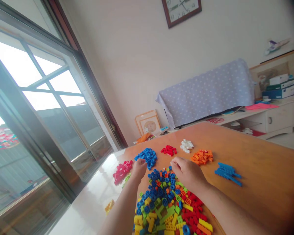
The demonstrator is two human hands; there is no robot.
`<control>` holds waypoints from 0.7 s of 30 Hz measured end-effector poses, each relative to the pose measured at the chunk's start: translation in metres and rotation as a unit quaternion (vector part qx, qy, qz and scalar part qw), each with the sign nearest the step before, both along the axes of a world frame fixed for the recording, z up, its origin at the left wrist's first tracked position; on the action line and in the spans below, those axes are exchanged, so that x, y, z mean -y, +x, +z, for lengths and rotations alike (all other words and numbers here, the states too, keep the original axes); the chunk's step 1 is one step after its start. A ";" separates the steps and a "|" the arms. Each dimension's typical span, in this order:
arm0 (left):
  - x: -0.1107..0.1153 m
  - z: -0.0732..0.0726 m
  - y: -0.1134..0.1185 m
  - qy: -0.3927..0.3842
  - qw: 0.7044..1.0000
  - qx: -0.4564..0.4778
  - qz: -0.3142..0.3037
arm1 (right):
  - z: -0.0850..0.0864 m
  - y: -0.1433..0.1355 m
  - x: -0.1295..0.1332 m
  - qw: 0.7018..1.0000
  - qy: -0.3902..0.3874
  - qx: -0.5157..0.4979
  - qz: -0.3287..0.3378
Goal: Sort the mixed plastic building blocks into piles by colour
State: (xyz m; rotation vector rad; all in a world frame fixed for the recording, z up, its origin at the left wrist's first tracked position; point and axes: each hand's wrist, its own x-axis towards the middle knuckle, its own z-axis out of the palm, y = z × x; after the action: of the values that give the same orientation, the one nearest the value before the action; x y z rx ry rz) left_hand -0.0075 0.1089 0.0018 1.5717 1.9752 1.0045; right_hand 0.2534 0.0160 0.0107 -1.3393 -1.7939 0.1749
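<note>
My left hand is closed at the near edge of a heap of small blue pieces; what its fingers hold, if anything, is hidden. My right hand, its fingers curled together, hovers by the far right side of a large mixed pile of toy building bricks. Anything inside those fingers is out of sight. Blue, green, yellow, red and orange bricks make up the mixed pile, which spreads between my forearms.
Sorted heaps lie around on the wooden table: pink pieces, red bricks, white pieces, orange bricks and long blue pieces. Yellow pieces sit left of my left forearm, beside a glass door.
</note>
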 end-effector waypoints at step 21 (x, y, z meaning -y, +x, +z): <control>0.063 -0.015 0.043 -0.002 0.966 -0.138 -0.220 | -0.001 -0.001 -0.001 0.999 -0.022 0.010 -0.022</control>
State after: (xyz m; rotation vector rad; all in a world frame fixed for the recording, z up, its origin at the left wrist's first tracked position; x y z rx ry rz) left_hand 0.0353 0.0459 -0.0131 2.1180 1.6667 0.6286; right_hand 0.2529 0.0165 0.0099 -1.4151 -1.7841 0.1785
